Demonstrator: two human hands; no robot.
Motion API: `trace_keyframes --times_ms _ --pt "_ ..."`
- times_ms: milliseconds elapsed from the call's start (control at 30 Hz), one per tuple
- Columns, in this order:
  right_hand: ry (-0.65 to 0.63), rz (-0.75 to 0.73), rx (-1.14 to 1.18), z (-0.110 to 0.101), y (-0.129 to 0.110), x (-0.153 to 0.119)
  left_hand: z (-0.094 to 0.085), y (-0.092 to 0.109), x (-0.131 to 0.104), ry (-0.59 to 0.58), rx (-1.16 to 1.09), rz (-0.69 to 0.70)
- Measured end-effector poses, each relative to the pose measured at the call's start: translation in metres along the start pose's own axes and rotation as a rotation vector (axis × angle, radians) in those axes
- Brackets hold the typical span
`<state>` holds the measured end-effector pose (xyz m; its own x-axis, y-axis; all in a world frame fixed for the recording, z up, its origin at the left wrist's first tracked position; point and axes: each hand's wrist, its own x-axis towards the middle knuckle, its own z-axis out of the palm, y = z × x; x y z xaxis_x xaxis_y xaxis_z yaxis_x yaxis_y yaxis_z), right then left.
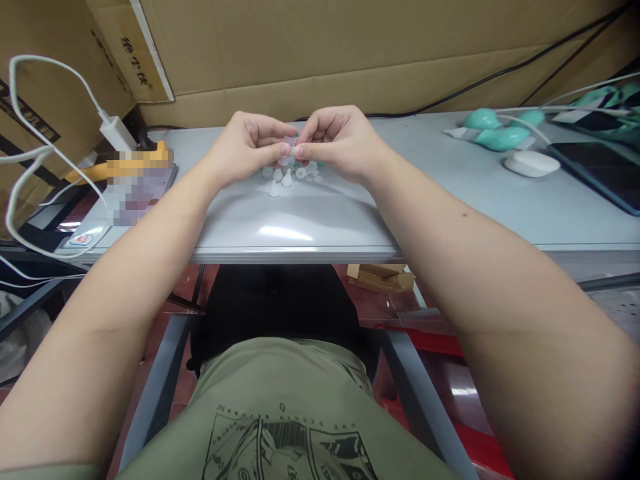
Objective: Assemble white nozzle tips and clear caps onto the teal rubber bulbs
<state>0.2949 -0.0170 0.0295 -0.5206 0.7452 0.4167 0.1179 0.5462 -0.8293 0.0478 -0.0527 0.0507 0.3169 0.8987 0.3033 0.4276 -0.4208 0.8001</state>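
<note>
Pinching a small translucent piece between thumbs and fingers, my left hand and right hand are holding their fingertips close together over the bench; I cannot tell whether the piece is one part or two joined. At six o'clock from my fingertips, just below them, several small white pieces are lying loosely grouped, a few of them tapering to a narrow tip.

Farther out at nine o'clock, a yellow object, partly blurred out, is resting near a white plug, and a white cable is looping beside it. At three o'clock, a rounded white object is sitting near some teal bundles and a dark flat panel. At twelve o'clock, brown cardboard is standing behind the bench, and a black cable is running across it toward two o'clock. At six o'clock, nearest me, my green shirt is showing.
</note>
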Motion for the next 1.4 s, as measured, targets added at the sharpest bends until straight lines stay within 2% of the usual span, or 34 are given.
trace_keyframes --times_ms 67,200,233,433,633,933,1067,1233,1400 --pt "0.0 -0.017 0.002 0.0 0.005 0.004 0.002 -0.001 0.001 -0.021 -0.033 0.015" --pt "0.15 -0.163 0.071 0.0 0.015 0.015 0.006 -0.009 0.007 -0.007 -0.254 0.081" --pt "0.154 -0.187 0.068 0.0 0.017 0.016 0.007 -0.011 0.009 0.003 -0.312 0.079" --pt "0.075 -0.164 -0.031 0.0 0.016 0.013 0.005 -0.016 0.008 0.012 -0.386 -0.085" --pt "0.13 -0.139 -0.106 -0.001 0.008 0.005 0.005 -0.015 0.005 -0.029 -0.573 -0.022" --pt "0.139 -0.137 -0.101 0.007 0.002 0.0 0.006 -0.015 0.005 -0.012 -0.594 -0.054" --pt "0.157 -0.154 -0.092 0.009 0.006 0.003 0.007 -0.017 0.006 0.028 -0.604 -0.02" --pt "0.15 -0.14 -0.101 0.01 0.008 0.004 0.007 -0.025 0.008 0.003 -0.645 0.009" --pt "0.179 -0.178 -0.146 0.013 0.011 0.006 0.007 -0.024 0.01 0.02 -0.616 0.007"
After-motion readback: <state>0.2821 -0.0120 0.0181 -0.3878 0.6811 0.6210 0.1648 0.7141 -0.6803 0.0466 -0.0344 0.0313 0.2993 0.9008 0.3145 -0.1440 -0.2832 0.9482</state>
